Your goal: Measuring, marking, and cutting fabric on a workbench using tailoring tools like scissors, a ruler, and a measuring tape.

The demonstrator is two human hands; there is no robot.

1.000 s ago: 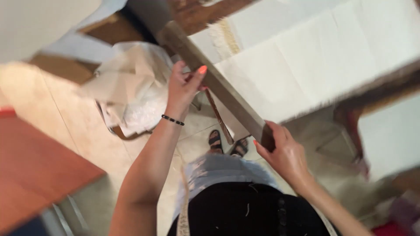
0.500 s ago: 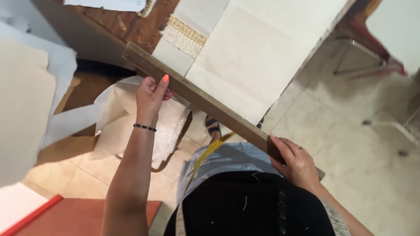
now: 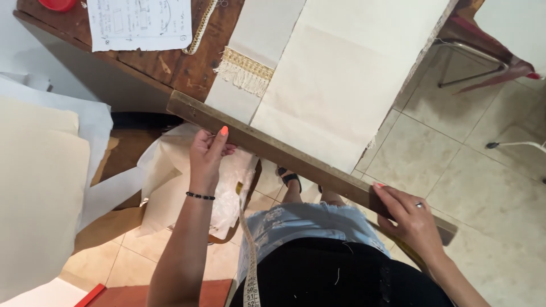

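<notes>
A long brown wooden straightedge (image 3: pixel 296 159) runs diagonally from upper left to lower right, held in the air in front of my body. My left hand (image 3: pixel 208 153) grips it near its left third, thumb up along its face. My right hand (image 3: pixel 410 219) clasps its lower right end, fingers laid over the top. Beyond the straightedge, cream fabric (image 3: pixel 347 74) lies on a wooden table (image 3: pixel 176 62), and one strip ends in a gold fringe trim (image 3: pixel 245 71). A yellow measuring tape (image 3: pixel 249 261) hangs down my front.
A white sheet with pencil sketches (image 3: pixel 142 23) lies on the table's far left. Cream cloth (image 3: pixel 34 187) is piled at left, crumpled fabric (image 3: pixel 170 182) lies below the table. A metal-legged chair (image 3: pixel 478 54) stands on the tiled floor at right.
The view has swung toward the table. Both hands keep their hold on the straightedge, which now sits level with the table's near edge, over the fabric's end.
</notes>
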